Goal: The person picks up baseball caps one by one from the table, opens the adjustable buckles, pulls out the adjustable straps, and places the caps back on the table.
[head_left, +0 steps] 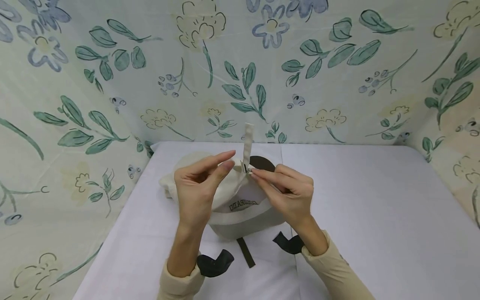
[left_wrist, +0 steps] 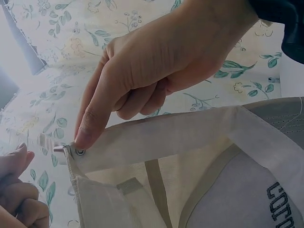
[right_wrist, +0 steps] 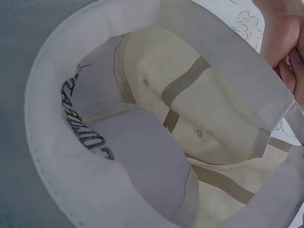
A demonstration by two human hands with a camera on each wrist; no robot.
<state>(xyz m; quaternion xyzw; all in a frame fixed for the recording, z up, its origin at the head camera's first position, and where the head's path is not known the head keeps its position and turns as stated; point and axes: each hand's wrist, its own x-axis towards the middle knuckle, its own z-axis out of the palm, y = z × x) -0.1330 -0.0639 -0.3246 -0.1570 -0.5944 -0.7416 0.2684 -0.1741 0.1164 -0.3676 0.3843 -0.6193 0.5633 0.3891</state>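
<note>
A cream cap (head_left: 228, 196) lies upside down with its inside facing up, its grey brim (head_left: 247, 227) towards me. Dark lettering (right_wrist: 88, 128) shows inside it. My right hand (head_left: 290, 189) pinches the cap's back edge beside a small metal buckle (head_left: 245, 168); in the left wrist view that hand (left_wrist: 152, 71) has its thumb against the edge. A pale strap (head_left: 248, 141) stands upright from the buckle. Left of the strap, my left hand (head_left: 196, 187) has thumb and index finger extended with a gap between them. It appears apart from the strap.
A white cloth (head_left: 356, 208) covers the table. A short dark strip (head_left: 246, 252) lies in front of the brim. Behind the cap is a dark brown rounded shape (head_left: 262, 162). A floral curtain (head_left: 240, 75) hangs at the back and sides.
</note>
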